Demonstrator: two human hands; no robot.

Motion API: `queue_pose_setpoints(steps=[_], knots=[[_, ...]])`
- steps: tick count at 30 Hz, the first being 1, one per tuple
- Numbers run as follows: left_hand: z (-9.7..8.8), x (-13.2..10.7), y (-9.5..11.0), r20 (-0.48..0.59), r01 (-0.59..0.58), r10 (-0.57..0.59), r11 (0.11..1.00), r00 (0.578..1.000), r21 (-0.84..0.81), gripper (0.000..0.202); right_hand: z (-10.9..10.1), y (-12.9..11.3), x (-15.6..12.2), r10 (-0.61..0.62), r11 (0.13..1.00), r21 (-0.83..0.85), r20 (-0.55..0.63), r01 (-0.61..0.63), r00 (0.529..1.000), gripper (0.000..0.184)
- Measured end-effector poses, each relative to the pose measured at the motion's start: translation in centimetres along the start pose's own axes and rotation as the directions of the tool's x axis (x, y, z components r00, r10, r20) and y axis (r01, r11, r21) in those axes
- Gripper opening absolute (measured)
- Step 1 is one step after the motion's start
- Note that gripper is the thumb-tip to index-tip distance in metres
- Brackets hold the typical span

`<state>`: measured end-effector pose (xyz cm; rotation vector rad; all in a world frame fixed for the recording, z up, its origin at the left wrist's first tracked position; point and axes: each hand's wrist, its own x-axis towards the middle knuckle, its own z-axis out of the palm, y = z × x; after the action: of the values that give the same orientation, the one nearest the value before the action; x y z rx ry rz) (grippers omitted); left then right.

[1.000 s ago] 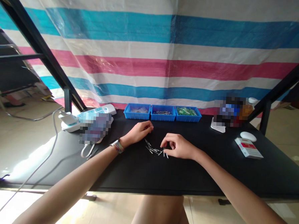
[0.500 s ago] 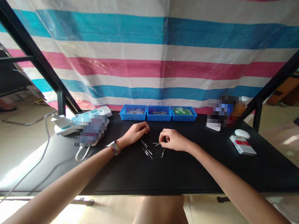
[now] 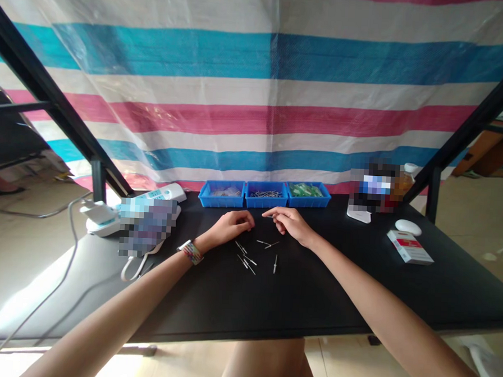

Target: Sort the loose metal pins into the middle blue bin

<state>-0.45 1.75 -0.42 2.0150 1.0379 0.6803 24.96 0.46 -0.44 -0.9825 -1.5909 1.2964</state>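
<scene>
My left hand (image 3: 232, 225) rests on the black table, fingers curled together; whatever they may hold is hidden. To its right, my right hand (image 3: 290, 223) is over the table just in front of the blue bins, index finger reaching left. A small grey metal piece, apparently a blind rivet (image 3: 269, 216), shows at its fingertips. Below the hands lie several loose blind rivets (image 3: 246, 261), some grouped on the left. Another rivet (image 3: 275, 264) lies apart on the right, and two cross close to the middle (image 3: 269, 245).
Three blue bins stand at the back: the left bin (image 3: 221, 201) holds clear bags, the middle bin (image 3: 266, 202) metal rivets, the right bin (image 3: 307, 202) green packets. A power strip (image 3: 173, 192) lies left. A white mouse (image 3: 408, 227) and a white-red box (image 3: 409, 247) are right.
My right hand has lifted away from the loose rivets and moved back towards the bins, uncovering rivets beneath it. My left hand stays almost in place.
</scene>
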Motion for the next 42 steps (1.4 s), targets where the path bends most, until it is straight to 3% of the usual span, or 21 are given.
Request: queue_pose_setpoints(steps=[8,14,22,27,36,42], knots=[[-0.2,-0.2,0.5,-0.02,-0.012,0.011,0.998,1.0,-0.06,0.022,0.0,0.9,0.1,-0.114,0.993,-0.023,-0.03,0.113,0.993,0.034],[-0.3,-0.3,0.5,-0.002,-0.004,0.004,0.999,1.0,-0.038,0.021,0.1,1.2,-0.1,-0.092,0.996,0.004,-0.111,0.093,0.99,0.034],[-0.4,-0.3,0.7,-0.01,-0.01,0.009,0.999,1.0,-0.037,0.024,0.2,1.3,-0.2,-0.173,0.984,-0.057,-0.139,0.167,0.975,0.033],[-0.4,-0.3,0.8,-0.008,-0.011,0.011,0.999,1.0,-0.032,0.024,0.1,1.5,-0.2,-0.134,0.991,-0.014,-0.245,0.135,0.96,0.03],[-0.4,-0.3,0.8,0.002,-0.018,0.018,0.999,1.0,-0.035,0.024,-0.1,2.0,-0.1,-0.172,0.984,0.007,-0.202,0.177,0.964,0.04],[-0.5,-0.3,0.6,0.003,-0.032,0.032,0.999,0.999,-0.026,0.025,-0.6,2.1,0.3,-0.038,0.97,0.223,-0.253,0.096,0.967,0.042]])
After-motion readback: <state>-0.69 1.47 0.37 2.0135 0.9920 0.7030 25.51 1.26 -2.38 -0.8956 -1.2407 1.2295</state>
